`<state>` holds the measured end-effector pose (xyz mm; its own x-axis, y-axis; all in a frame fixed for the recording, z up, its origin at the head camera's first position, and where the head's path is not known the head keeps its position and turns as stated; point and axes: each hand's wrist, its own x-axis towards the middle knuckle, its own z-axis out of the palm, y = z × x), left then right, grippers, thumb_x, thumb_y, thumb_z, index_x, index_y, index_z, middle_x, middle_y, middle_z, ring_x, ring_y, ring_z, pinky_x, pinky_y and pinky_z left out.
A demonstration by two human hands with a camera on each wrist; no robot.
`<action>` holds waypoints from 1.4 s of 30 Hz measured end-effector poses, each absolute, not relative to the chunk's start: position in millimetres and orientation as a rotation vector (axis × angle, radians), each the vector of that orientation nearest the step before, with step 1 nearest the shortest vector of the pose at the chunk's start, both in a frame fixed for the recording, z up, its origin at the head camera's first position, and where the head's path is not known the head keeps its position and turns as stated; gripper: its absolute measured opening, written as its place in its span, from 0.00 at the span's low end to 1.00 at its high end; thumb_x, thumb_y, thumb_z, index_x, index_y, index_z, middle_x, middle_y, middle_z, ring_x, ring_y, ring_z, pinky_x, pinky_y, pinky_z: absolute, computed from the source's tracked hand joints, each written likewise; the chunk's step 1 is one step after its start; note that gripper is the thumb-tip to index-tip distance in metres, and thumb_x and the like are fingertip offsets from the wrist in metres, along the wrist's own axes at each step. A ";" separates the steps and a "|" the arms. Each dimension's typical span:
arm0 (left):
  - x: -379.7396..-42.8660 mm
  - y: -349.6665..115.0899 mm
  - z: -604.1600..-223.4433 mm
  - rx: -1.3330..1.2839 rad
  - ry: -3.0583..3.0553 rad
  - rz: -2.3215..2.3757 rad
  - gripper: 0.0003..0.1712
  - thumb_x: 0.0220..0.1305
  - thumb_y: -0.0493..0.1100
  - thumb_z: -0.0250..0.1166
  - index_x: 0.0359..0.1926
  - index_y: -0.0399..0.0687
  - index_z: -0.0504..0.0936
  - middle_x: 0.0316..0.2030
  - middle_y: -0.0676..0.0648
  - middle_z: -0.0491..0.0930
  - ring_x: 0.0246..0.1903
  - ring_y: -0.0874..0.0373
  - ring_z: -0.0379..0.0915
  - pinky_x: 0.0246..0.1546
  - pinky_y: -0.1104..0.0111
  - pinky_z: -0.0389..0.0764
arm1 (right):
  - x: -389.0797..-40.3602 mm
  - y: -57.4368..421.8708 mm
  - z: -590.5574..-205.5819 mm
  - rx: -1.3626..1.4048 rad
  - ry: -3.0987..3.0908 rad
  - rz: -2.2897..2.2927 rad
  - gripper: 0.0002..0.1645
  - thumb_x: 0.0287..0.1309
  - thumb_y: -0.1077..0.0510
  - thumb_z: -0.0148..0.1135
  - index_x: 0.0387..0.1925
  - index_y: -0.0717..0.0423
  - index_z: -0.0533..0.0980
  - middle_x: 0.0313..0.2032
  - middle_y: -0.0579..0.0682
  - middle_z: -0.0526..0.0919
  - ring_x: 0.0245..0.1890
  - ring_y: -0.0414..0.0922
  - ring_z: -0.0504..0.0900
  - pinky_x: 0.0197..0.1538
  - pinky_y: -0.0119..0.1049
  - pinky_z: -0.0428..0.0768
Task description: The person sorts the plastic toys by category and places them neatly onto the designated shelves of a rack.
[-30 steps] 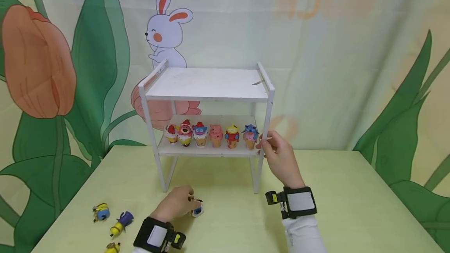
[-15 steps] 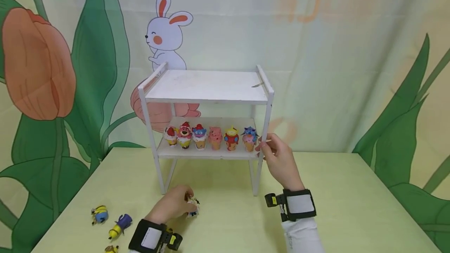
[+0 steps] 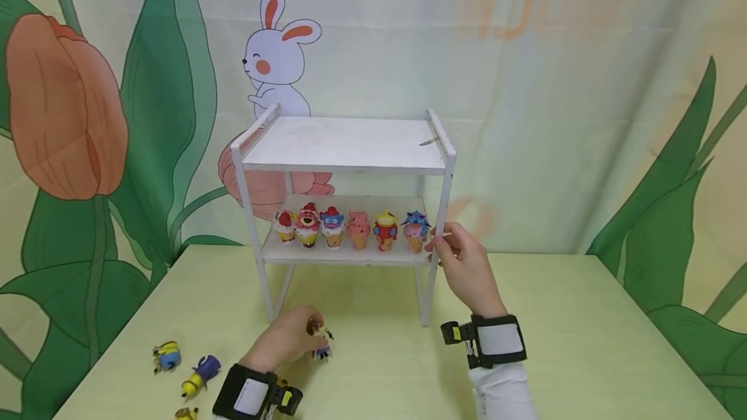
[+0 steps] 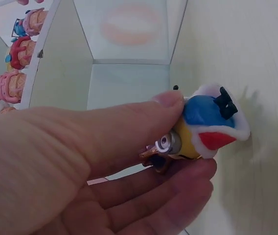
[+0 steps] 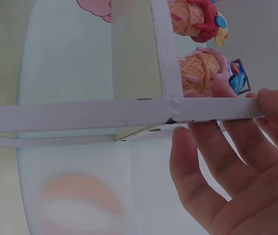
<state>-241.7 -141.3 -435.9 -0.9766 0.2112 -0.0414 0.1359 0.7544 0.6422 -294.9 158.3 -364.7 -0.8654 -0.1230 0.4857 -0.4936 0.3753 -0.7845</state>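
Note:
My left hand (image 3: pixel 288 340) is low over the table in front of the shelf. Its thumb and fingers pinch a small minion figurine (image 4: pixel 190 127), yellow with a goggle eye, blue overalls, red and white fluffy trim and black feet. In the left wrist view its feet point away from the palm, and its head is partly hidden by the fingers. My right hand (image 3: pixel 469 269) holds the right front post (image 5: pixel 217 108) of a white two-tier shelf (image 3: pixel 344 141), thumb on one side and fingers round the other. Right beside those fingertips stands a blue-topped ice-cream-cone figurine (image 3: pixel 415 232).
Several more cone figurines (image 3: pixel 358 231) stand in a row on the lower tier. At the table's left lie minion figurines: a blue and yellow one (image 3: pixel 167 356), a purple and yellow one (image 3: pixel 201 374), and one (image 3: pixel 187 414) cut by the frame edge. A printed curtain (image 3: pixel 554 115) hangs behind.
My left hand has shifted slightly left with the minion figurine, which has turned in its fingers. The right hand stays on the shelf post.

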 end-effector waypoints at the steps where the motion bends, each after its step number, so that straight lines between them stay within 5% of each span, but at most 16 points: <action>1: -241.9 -140.8 -435.4 0.291 2.842 1.025 0.12 0.56 0.37 0.73 0.39 0.39 0.79 0.30 0.49 0.75 0.28 0.56 0.69 0.28 0.64 0.73 | -294.5 158.9 -364.6 0.539 -2.293 1.490 0.10 0.73 0.61 0.50 0.51 0.58 0.75 0.39 0.55 0.84 0.42 0.52 0.83 0.44 0.51 0.82; 31: -238.8 -129.6 -401.0 0.813 2.923 1.066 0.08 0.58 0.36 0.71 0.39 0.42 0.82 0.31 0.54 0.79 0.31 0.59 0.73 0.32 0.68 0.76 | -292.0 162.7 -355.3 0.553 -2.270 1.487 0.10 0.72 0.62 0.51 0.50 0.59 0.75 0.37 0.56 0.84 0.42 0.51 0.83 0.44 0.49 0.82; 42: -218.3 -148.2 -369.1 0.708 2.972 1.115 0.12 0.62 0.39 0.69 0.46 0.44 0.81 0.33 0.56 0.78 0.34 0.61 0.73 0.33 0.67 0.76 | -293.3 158.0 -363.4 0.552 -2.275 1.530 0.10 0.72 0.62 0.50 0.49 0.60 0.75 0.37 0.57 0.84 0.41 0.52 0.83 0.45 0.50 0.81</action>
<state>-218.3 -148.2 -369.1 -0.8994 0.3587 0.2500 0.4346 0.6710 0.6007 -293.3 158.0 -363.4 -0.8656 -0.1267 0.4844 -0.4964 0.3436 -0.7972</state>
